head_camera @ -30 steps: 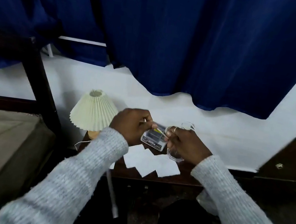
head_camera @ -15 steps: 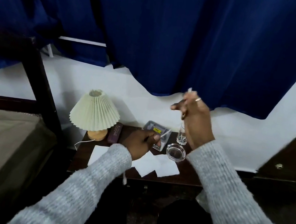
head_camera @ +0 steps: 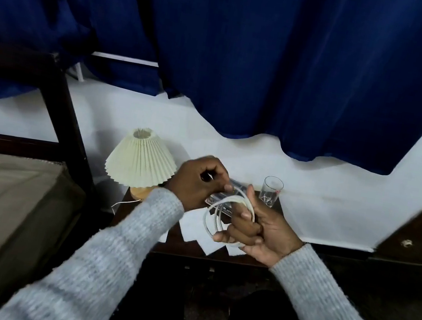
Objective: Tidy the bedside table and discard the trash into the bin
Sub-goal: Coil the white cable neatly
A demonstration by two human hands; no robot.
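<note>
Fingers [head_camera: 241, 214] of the right hand [head_camera: 262, 231] are curled through a loose coil of white cable [head_camera: 210, 216], held above the front edge of the worktop [head_camera: 184, 251]. The left hand [head_camera: 198, 182] pinches the cable's free run just beside it. Winding well probably means laying each turn the same size against the last, under light tension, then tucking the end so the coil cannot spring open over the white paper sheets [head_camera: 193, 229] beneath.
</note>
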